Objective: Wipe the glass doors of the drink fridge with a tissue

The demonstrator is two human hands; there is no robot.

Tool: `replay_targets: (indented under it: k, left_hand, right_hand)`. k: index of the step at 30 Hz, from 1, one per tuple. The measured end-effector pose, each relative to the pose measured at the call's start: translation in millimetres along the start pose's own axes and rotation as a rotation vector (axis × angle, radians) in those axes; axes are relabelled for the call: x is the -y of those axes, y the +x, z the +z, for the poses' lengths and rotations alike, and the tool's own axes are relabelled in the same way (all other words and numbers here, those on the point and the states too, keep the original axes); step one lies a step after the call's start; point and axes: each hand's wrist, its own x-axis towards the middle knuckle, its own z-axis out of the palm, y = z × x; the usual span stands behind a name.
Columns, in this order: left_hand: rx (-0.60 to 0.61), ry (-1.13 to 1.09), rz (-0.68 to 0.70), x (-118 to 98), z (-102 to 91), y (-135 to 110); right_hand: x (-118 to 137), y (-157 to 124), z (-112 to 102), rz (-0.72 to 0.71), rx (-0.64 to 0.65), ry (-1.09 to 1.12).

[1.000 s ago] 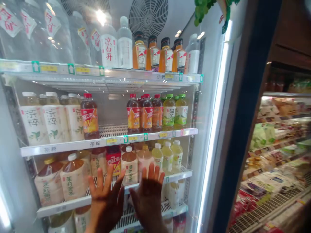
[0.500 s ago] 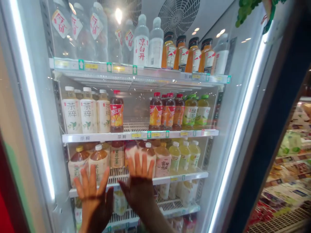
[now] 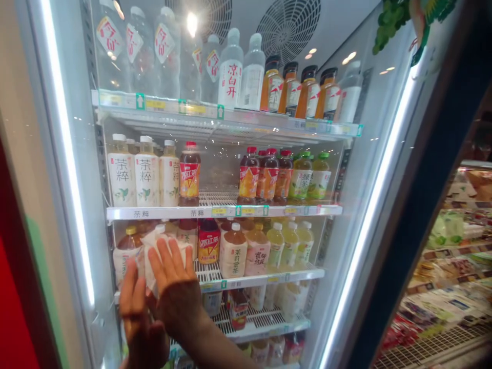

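Note:
My right hand (image 3: 177, 287) lies flat with its fingers stretched upward, pressing a white cloth (image 3: 151, 243) against the glass door of a drinks fridge. The cloth shows around the fingertips, in front of the lower middle shelf. Close by on the left is my left hand (image 3: 140, 318), its fingers stretched up near the glass. Its thumb side is next to my right hand, and part of it is hidden; I cannot tell whether it touches the cloth. Behind the glass, a yellow-capped tea bottle (image 3: 127, 256) and a red-labelled bottle (image 3: 208, 241) stand on that shelf.
Water bottles (image 3: 230, 77) and amber bottles (image 3: 292, 92) fill the top shelf. White-labelled bottles (image 3: 145, 171) stand below. Bright light strips (image 3: 69, 154) run down both sides. A dark door frame (image 3: 415, 179) slants at the right, with packed produce shelves (image 3: 434, 307) beyond.
My right hand has slid left across the glass with the cloth, uncovering the red-labelled bottle. My left hand has turned and its spread fingers have come closer together.

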Motion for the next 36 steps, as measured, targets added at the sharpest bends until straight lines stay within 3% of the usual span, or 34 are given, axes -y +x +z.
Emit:
replay_targets:
  k: [4, 8, 10, 14, 17, 19, 23, 25, 27, 30, 32, 34, 36]
  left_hand:
    - [0.015, -0.070, -0.080, -17, 21.2, 6]
    - [0.065, 0.053, -0.027, -20, 39.8, 11]
    - [0.104, 0.130, 0.013, -15, 40.4, 25]
    - [0.199, 0.411, 0.241, 2, 22.4, 86]
    - [0.231, 0.631, 0.388, 8, 11.2, 117]
    - [0.249, 0.661, 0.406, 9, 11.4, 107]
    - [0.449, 0.637, 0.592, 12, 16.2, 52]
    - [0.561, 0.639, 0.720, 11, 17.5, 49]
    - [0.568, 0.654, 0.767, 5, 21.2, 76]
    - [0.468, 0.661, 0.713, -13, 34.5, 133]
    - [0.441, 0.658, 0.684, -23, 45.2, 146]
    - [0.469, 0.653, 0.695, -26, 52.3, 125]
    - [0.552, 0.635, 0.753, -24, 53.8, 84]
  right_hand:
    - [-9, -28, -8, -0.119, 0.089, 0.081]
    - [-41, -38, -47, -0.213, 0.108, 0.121]
    - [-71, -54, -71, -0.153, 0.041, 0.052]
    - [-158, -95, -113, 0.109, -0.272, -0.158]
    - [-214, -116, -121, 0.167, -0.269, -0.231]
    - [-233, -124, -114, 0.124, -0.242, -0.254]
    - [-235, -129, -99, 0.079, -0.251, -0.285]
    - [-233, -130, -98, 0.081, -0.259, -0.280]
    - [-232, -130, -99, 0.073, -0.267, -0.275]
    - [-234, -129, -100, 0.074, -0.276, -0.266]
    - [-235, -128, -100, 0.079, -0.280, -0.277]
    - [-235, -128, -100, 0.075, -0.287, -0.298]
    - [-235, -128, -100, 0.064, -0.289, -0.315]
